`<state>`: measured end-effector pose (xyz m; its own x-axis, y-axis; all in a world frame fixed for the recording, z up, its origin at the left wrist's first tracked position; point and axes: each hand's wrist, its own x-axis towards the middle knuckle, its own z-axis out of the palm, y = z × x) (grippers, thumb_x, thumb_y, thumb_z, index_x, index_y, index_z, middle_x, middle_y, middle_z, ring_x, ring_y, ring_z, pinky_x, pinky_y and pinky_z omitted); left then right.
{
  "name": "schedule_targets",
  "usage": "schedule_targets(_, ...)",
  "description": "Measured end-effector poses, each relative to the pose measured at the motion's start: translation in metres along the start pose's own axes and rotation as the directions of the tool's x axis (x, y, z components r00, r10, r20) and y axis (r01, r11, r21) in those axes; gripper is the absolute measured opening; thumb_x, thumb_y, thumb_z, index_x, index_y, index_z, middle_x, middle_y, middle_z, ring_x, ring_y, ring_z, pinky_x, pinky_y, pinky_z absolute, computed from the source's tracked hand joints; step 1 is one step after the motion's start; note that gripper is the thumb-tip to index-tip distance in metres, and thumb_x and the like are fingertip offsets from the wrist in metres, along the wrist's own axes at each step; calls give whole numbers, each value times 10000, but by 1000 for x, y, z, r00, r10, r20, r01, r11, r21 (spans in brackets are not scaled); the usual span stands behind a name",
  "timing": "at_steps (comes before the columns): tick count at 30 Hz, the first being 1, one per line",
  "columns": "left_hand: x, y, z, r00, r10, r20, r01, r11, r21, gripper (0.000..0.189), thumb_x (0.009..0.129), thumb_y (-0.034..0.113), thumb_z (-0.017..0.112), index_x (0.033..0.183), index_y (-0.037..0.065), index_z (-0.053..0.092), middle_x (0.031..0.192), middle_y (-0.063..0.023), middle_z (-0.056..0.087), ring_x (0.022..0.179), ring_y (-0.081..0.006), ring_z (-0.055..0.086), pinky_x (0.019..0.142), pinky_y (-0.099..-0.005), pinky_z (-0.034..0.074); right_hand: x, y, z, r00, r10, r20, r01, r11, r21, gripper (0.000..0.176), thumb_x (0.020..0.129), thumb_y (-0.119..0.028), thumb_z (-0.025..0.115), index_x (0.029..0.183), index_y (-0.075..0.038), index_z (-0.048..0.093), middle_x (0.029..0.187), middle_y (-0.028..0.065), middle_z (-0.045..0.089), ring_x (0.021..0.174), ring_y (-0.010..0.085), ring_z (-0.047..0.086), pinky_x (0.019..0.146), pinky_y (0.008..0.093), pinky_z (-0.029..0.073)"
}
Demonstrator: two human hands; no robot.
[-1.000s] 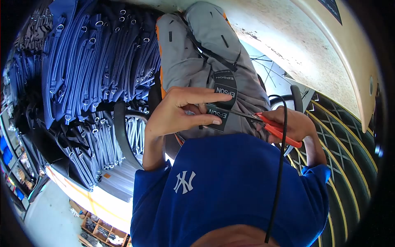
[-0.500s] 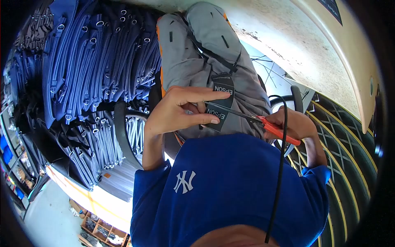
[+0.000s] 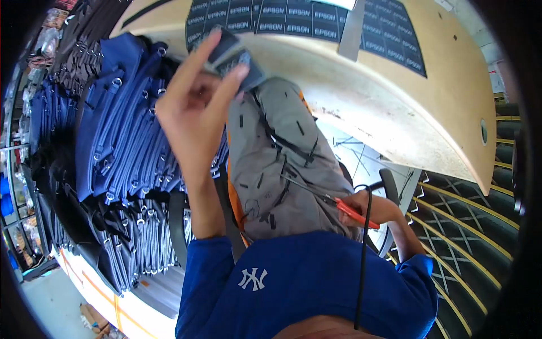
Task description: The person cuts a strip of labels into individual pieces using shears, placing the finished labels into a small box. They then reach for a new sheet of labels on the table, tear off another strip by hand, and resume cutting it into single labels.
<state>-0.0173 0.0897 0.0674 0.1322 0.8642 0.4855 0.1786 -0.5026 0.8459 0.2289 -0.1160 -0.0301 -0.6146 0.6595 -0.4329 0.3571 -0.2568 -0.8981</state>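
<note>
A beige tabletop curved across the far side of the workspace, and a sheet of black EPSON labels lay on its far edge. To the left, stacked blue bags with metal rings filled the view, with darker straps below them. A grey bag with orange trim lay across the person's lap in the middle, just this side of the table. The left hand was raised high toward the far left, with its fingers pinched on a black label that was blurred and held above the grey bag, clear of it. The right hand rested low on the right, closed around the red handles of the scissors. Their blades lay against the near right side of the grey bag. A black cable hung down over the blue shirt near the camera.
</note>
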Motion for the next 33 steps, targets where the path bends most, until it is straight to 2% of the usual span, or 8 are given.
schedule_targets(4,76,7,44,976,216,28,-217,974,70,455,768,108,741,1191,25,594,705,-47,648,614,-59,584,570,-201,475,-2,4,4,999,-12,-51,11,1000,-18,358,865,-375,611,844,-17,605,648,33,570,563,103,485,509,265,394)
schedule_targets(5,94,18,56,958,282,45,-282,959,-19,444,765,4,708,1188,-15,576,608,11,498,525,-29,417,484,-184,351,-3,8,6,997,-43,-70,41,999,-22,378,866,-397,606,849,-19,606,648,35,570,561,110,486,508,270,394)
schedule_targets(10,171,-15,108,870,456,187,-475,877,71,458,755,8,699,1194,5,569,892,-175,663,537,-104,538,541,-263,451,-9,7,11,986,-91,-137,88,996,-28,367,888,-356,593,792,-10,522,597,88,494,529,161,433,506,340,363)
schedule_targets(13,175,-38,113,827,524,205,-556,815,161,526,758,283,753,1192,34,588,988,-169,674,793,-206,680,622,-285,522,-12,3,15,975,-46,-219,56,998,37,395,870,-389,613,855,1,550,605,47,492,553,128,438,515,319,376)
schedule_targets(20,97,-34,64,941,336,38,-328,933,-149,270,814,106,681,1068,18,656,941,-102,684,720,-111,624,635,-226,491,19,8,26,876,-139,-461,307,899,312,401,835,-356,661,947,23,591,687,-11,508,624,87,483,571,245,418)
schedule_targets(22,53,-17,44,995,96,36,-83,960,-267,222,828,30,647,1048,-2,661,880,-62,672,709,-59,579,630,-184,456,36,2,28,859,-104,-502,380,786,488,343,832,-313,654,922,9,582,695,-8,491,635,87,469,601,229,420)
schedule_targets(23,35,-14,36,995,90,38,-78,964,-255,222,828,30,647,1048,-2,661,880,-62,672,709,-59,579,630,-184,456,43,-6,25,800,-254,-544,519,748,414,287,826,-256,636,919,3,555,725,-6,495,666,89,483,638,219,417)
schedule_targets(33,-107,-14,7,917,-193,350,297,915,-274,339,771,-56,676,1104,-23,626,1007,-126,641,808,-108,623,684,-185,467,93,-82,15,622,-153,-768,643,660,388,224,843,-68,645,1026,10,542,845,17,548,703,40,516,576,155,400)
